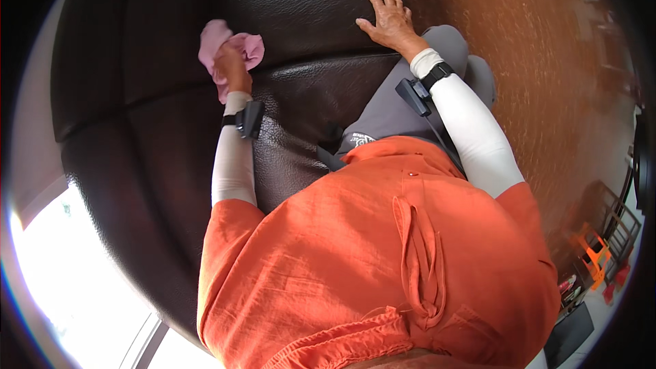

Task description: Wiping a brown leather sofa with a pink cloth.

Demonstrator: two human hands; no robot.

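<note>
My left hand [233, 67] grips a crumpled pink cloth [252, 51] against the dark brown leather sofa [307, 15], near the seam where seat and backrest meet. Part of the cloth is blurred and sticks out beyond my fingers. On the other side, my right hand [393, 21] holds nothing. Its fingers are spread, palm down, over the seat's edge just beyond my grey-trousered knee [447, 43]; whether it presses on the leather I cannot tell. Both forearms wear white sleeves with a black strapped device, one at the left wrist [250, 120] and one at the right [414, 96].
A reddish-brown floor [517, 87] stretches along the right. An orange plastic stool [594, 256] stands at the lower right beside a dark slatted frame [621, 220]. Bright light comes through a window [77, 277] at the lower left, behind the sofa.
</note>
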